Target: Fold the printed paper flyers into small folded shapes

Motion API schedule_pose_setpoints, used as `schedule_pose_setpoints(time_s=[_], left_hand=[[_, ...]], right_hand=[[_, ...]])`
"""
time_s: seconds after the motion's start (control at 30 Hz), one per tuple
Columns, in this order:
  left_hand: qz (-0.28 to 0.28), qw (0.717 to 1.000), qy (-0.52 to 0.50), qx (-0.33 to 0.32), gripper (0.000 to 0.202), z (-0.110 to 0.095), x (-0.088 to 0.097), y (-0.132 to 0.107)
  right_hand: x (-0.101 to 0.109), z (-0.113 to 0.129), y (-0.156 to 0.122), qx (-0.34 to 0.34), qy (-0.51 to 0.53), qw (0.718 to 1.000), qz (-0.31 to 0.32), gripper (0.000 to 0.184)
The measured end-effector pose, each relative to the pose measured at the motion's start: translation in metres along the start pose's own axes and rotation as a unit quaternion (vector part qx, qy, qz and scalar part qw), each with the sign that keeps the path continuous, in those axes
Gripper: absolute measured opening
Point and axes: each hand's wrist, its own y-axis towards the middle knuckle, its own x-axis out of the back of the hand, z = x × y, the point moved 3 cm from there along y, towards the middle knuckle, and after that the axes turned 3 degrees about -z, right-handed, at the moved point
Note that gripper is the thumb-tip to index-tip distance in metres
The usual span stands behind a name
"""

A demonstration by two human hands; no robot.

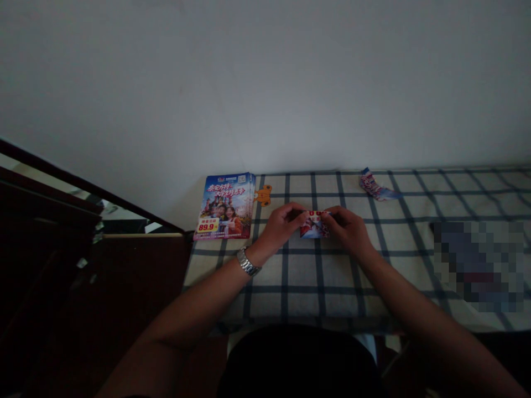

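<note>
A small folded piece of printed paper (315, 229), red, white and blue, is held between both hands above the checked tablecloth. My left hand (286, 221), with a metal watch (248, 261) on its wrist, pinches the paper's left upper edge. On the other side, my right hand (347, 224) grips the right upper edge with thumb and fingers. Parts of the fingertips are hidden behind the paper. To the left lies a stack of colourful flyers (226, 207) with a yellow price label. An orange bear-shaped item (264, 195) rests beside the stack.
A crumpled strip of printed paper (375, 188) lies at the back right of the table. A pixelated dark object (473, 265) is at the far right. The checked tablecloth (265, 298) reaches back to a pale wall (265, 88). Dark furniture (41, 232) stands at the left.
</note>
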Motion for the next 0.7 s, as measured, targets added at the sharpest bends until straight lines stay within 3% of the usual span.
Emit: schedule_pose_setpoints(time_s=[0.7], left_hand=[[-0.007, 0.998, -0.060, 0.032, 0.031, 0.0022, -0.0045, -0.0017]], right_hand=[[-0.0024, 0.0006, -0.0014, 0.009, 0.023, 0.999, 0.022, 0.032]])
